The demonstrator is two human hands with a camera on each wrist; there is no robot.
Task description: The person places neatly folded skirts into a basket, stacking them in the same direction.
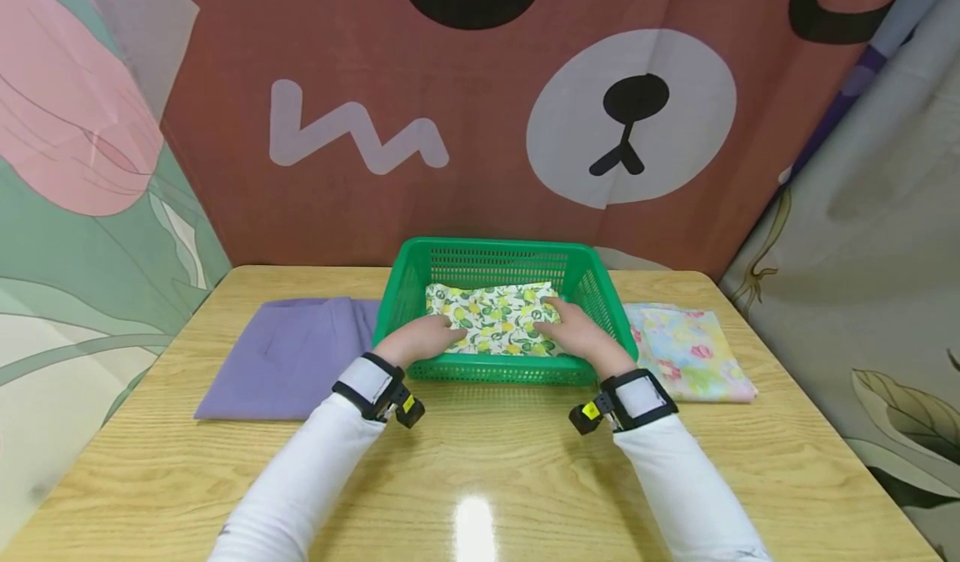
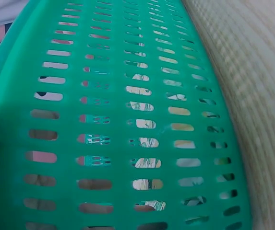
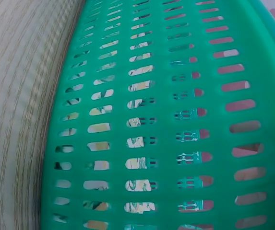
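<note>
A folded cloth printed with lemons and green leaves (image 1: 495, 316) lies inside a green plastic basket (image 1: 495, 370). My left hand (image 1: 423, 338) reaches over the basket's front left, its fingers and thumb resting on the cloth's left part. From the front right, my right hand (image 1: 581, 333) rests spread fingers on the cloth's right part. In the left wrist view, the basket's slotted wall (image 2: 118, 76) fills most of the picture and hides most of the hand. The right wrist view likewise shows the slotted wall (image 3: 166, 91), with bits of printed cloth through the slots.
On the wooden table (image 1: 480, 445), a folded purple cloth (image 1: 292, 362) lies left of the basket. To its right is a folded pastel floral cloth (image 1: 693, 353). A printed curtain (image 1: 480, 195) hangs right behind the table's far edge.
</note>
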